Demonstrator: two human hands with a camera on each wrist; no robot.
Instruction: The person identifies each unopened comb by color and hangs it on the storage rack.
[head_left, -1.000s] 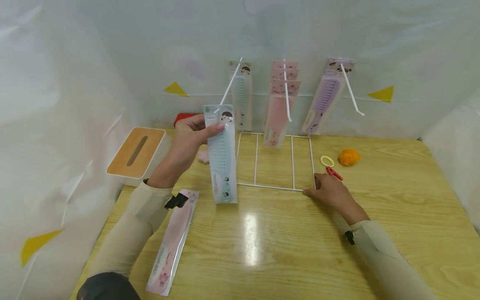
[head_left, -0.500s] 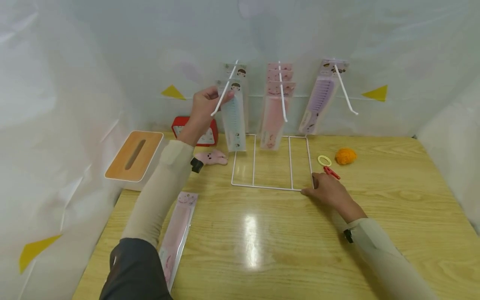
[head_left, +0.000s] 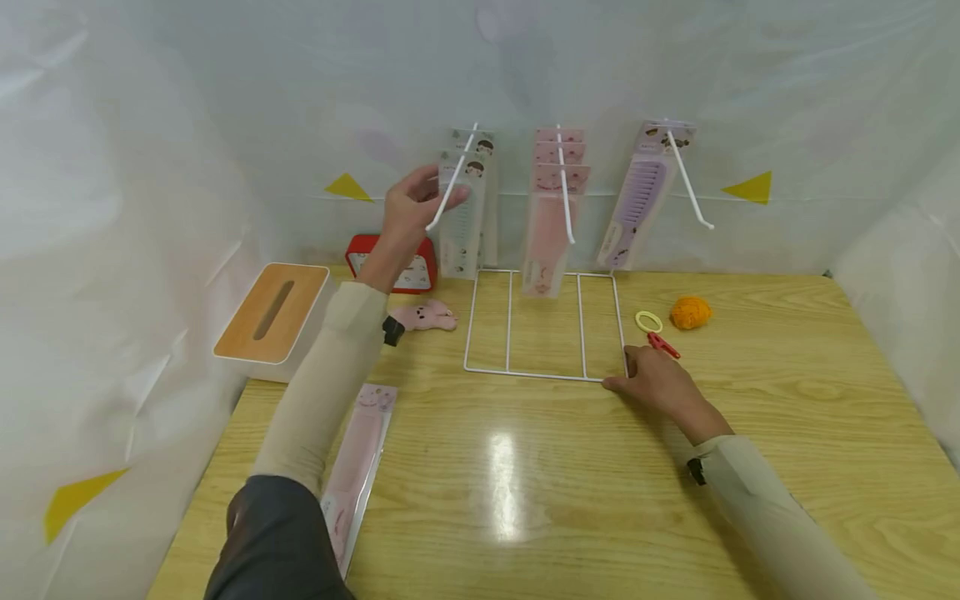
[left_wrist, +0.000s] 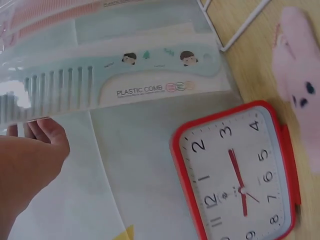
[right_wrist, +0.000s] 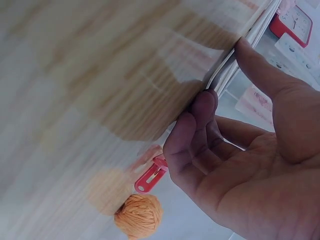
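Note:
My left hand (head_left: 407,204) is at the left hook of a white wire display rack (head_left: 542,377) and pinches the edge of a packaged light-green plastic comb (head_left: 459,242). This comb hangs on the hook in front of another green one. In the left wrist view, curled fingers (left_wrist: 50,131) meet the lower edge of the comb's clear pack. Several pink packs (head_left: 551,233) hang from the middle hook, and a purple comb (head_left: 641,196) from the right one. My right hand (head_left: 663,385) holds the front right corner of the rack's base between thumb and fingers.
A pink comb pack (head_left: 356,467) lies at the table's front left. Behind my left arm stand a wood-topped tissue box (head_left: 272,312), a red clock (head_left: 420,271) and a pink plush (head_left: 427,315). An orange yarn ball (head_left: 691,312), yellow ring (head_left: 648,322) and red clip (head_left: 663,345) lie right.
My left hand has brought the green comb pack up and back onto the left hook, then slid it further toward the rear one. The right hand stays on the rack corner.

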